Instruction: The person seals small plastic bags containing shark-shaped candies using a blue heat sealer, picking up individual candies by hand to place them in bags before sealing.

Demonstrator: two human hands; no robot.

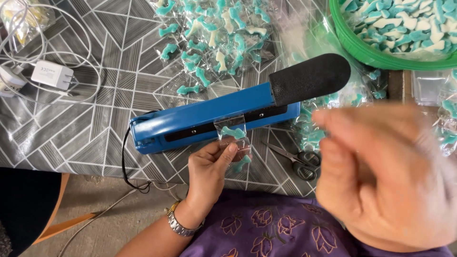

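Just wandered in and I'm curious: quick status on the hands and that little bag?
Left hand pinching small clear bag of blue candy at blue sealer. Right hand raised, blurred, holding nothing visible. Scissors beside, nothing in the way.

Grey table cover (95, 95) w/ white line shapes. On it: long blue sealer machine (209, 119) w/ black handle, in the middle. Heap of small clear bags of blue & white candy (214, 43) behind it. Green bowl (366, 52) of same candy, top right corner. Black scissors (297, 159) near front edge, just right of sealer. White plug (51, 74) & white wires (28, 47) at far left. Black cord (124, 162) hanging off front edge.
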